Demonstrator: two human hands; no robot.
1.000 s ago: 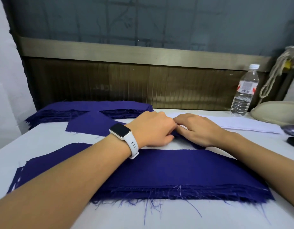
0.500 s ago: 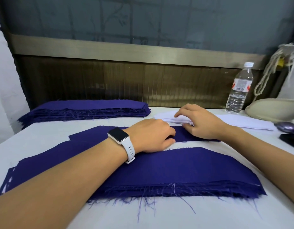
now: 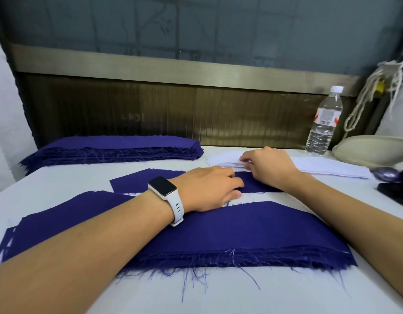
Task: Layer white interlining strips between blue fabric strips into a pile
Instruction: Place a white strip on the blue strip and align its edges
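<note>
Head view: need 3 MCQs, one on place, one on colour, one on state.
1. Where does the water bottle stand?
A. On the near blue pile
B. At the far right of the table
C. Beside the left elbow

2. What colour is the watch strap at the wrist of the left hand?
A. Black
B. White
C. Red

3. What does the right hand touch?
A. The bottle cap
B. Nothing
C. The edge of the white interlining stack

Answers: 1 B, it stands upright at the far right; 2 B, the band is plainly white; 3 C, its fingertips lie on the stack's left end.
</note>
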